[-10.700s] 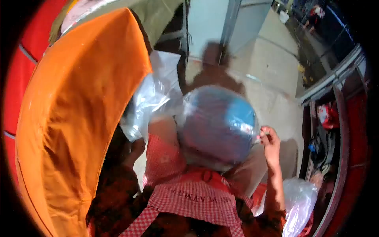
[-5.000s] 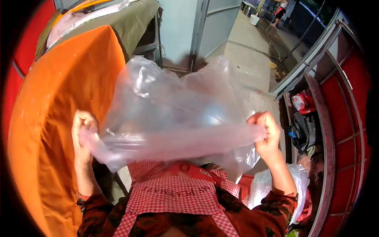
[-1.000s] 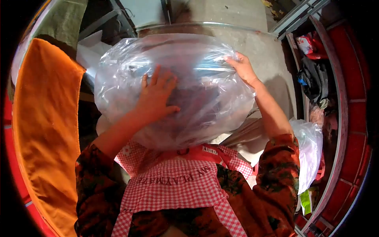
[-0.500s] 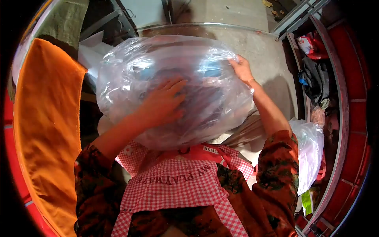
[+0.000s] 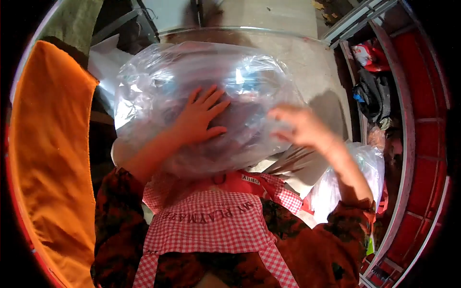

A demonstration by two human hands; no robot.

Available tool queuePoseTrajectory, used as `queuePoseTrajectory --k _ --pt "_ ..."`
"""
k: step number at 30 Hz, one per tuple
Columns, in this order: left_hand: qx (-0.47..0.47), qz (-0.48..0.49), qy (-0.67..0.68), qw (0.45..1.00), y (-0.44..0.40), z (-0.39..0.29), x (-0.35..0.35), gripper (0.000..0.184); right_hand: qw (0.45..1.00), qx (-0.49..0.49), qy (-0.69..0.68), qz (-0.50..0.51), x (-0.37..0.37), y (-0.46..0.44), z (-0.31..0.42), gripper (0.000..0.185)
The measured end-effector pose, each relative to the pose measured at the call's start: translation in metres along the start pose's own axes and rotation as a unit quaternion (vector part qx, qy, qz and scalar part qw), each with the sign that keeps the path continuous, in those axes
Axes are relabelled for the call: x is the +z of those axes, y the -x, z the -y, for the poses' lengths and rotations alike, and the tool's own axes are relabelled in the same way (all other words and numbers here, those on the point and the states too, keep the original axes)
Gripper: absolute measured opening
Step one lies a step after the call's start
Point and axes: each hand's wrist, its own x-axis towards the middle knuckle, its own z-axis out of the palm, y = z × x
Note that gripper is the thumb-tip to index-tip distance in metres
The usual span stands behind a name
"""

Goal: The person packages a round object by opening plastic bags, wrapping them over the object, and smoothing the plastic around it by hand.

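A large clear plastic bag [image 5: 153, 77], puffed out around a dark and blue bundle, lies across my lap. My left hand [image 5: 204, 115] rests on top of the bag near its middle, palm down with the fingers spread. My right hand [image 5: 293, 125] is blurred at the bag's right side, its thumb and fingers apart with nothing visible between them. The bundle's details are hidden under the shiny plastic. Below the bag is the red checked apron [image 5: 206, 225] that I wear.
Orange cloth [image 5: 53, 158] hangs at the left. At the right, a metal-framed rack [image 5: 406, 129] holds a dark bundle [image 5: 373, 98] and a red and white packet [image 5: 370, 56]. Another clear plastic bag [image 5: 362, 165] lies beside my right arm. Concrete floor [image 5: 307, 62] lies ahead.
My right hand has come off the bag's upper right edge and moved down and nearer. My left hand has flattened out with its fingers spread on the plastic. The view has shifted slightly.
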Motion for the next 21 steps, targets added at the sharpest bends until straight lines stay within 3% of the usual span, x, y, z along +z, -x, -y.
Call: queuePoseTrajectory --k 2,5,8,11,17,21 --pt "0.001 -0.004 0.005 1.000 0.002 0.003 0.001 0.073 0.938 0.164 0.043 0.304 0.025 0.005 0.020 0.049" --pt "-0.001 -0.004 0.010 1.000 0.002 0.009 0.003 0.075 0.958 0.074 0.119 0.250 0.063 0.037 -0.005 0.057" --pt "-0.005 -0.001 0.010 1.000 0.006 0.006 0.002 0.079 0.954 0.069 0.154 0.249 0.053 0.036 0.006 0.059" --pt "0.002 0.010 -0.001 1.000 0.002 0.009 -0.002 0.084 0.960 0.017 0.150 0.235 0.095 0.057 -0.017 0.057" --pt "0.004 0.035 -0.011 0.999 0.000 0.014 0.000 0.090 0.911 0.129 0.109 0.377 0.143 0.012 -0.074 0.046" --pt "0.000 0.009 -0.004 1.000 0.003 0.008 -0.001 0.089 0.894 0.140 0.043 0.424 0.077 0.009 -0.057 0.038"
